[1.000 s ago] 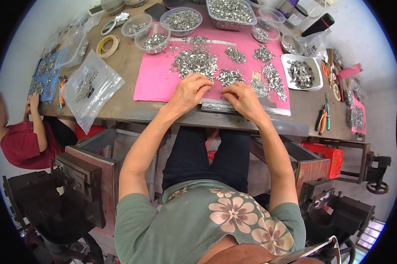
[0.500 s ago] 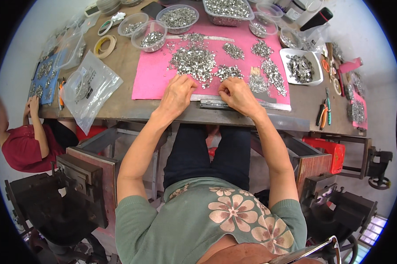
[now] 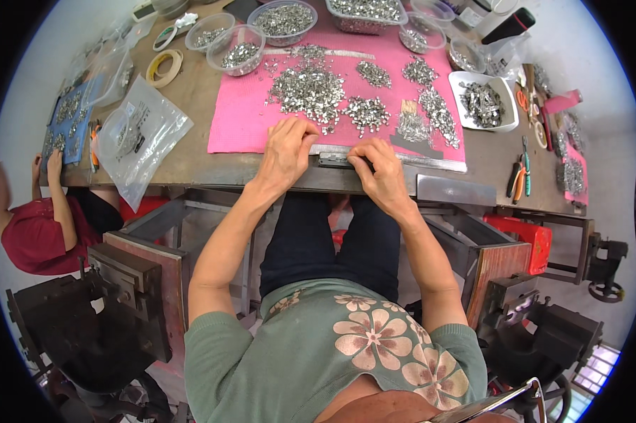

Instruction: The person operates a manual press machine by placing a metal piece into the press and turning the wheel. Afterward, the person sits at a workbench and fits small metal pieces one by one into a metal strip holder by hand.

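My left hand [image 3: 288,154] is closed in a pinch at the near edge of the pink mat, just below a large heap of small silver metal pieces [image 3: 307,92]. My right hand [image 3: 383,173] has thumb and forefinger pinched together over a narrow dark metal bar [image 3: 334,160] at the table's front edge. Whatever either pinch holds is too small or hidden to make out. Smaller heaps of metal pieces [image 3: 366,115] lie beyond my right hand. Beside them is a bundle of thin silver strips [image 3: 414,128].
Clear tubs of metal pieces [image 3: 285,21] stand at the back. To the right are a white tray [image 3: 507,121] and pliers [image 3: 525,169]. A plastic bag [image 3: 156,130] and tape roll [image 3: 164,68] lie left. A co-worker in a red shirt [image 3: 43,236] sits far left.
My right hand has moved left and slightly nearer along the dark bar. My left hand stays by the heap, shifted little. The co-worker's hands have come apart.
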Motion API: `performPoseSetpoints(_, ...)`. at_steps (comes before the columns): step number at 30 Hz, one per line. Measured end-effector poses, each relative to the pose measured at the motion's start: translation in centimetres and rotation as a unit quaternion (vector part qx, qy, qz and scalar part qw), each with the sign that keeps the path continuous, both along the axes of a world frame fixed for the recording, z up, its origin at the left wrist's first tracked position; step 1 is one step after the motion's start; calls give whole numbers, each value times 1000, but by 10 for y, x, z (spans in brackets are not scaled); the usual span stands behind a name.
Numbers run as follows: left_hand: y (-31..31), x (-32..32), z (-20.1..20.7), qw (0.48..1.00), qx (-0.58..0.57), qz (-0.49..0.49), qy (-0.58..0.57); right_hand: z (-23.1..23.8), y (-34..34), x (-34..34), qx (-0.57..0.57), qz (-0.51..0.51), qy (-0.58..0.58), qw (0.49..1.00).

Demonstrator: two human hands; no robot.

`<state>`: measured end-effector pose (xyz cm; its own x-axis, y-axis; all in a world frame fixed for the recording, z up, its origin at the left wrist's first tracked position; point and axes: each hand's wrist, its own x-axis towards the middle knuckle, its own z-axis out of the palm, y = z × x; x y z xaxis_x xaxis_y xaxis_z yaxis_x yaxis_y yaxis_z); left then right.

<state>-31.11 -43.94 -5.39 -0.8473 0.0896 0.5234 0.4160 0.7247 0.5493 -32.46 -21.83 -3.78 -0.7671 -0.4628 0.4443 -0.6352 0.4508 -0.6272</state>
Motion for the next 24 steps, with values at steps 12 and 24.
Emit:
performPoseSetpoints(12, 35, 25, -5, 988, 149, -38, -25, -11, -8, 4, 15, -42, 63, 997)
performPoseSetpoints(24, 40, 25, -9, 995, 69, -47, 49, -2, 1, -8, -9, -47, 48, 998)
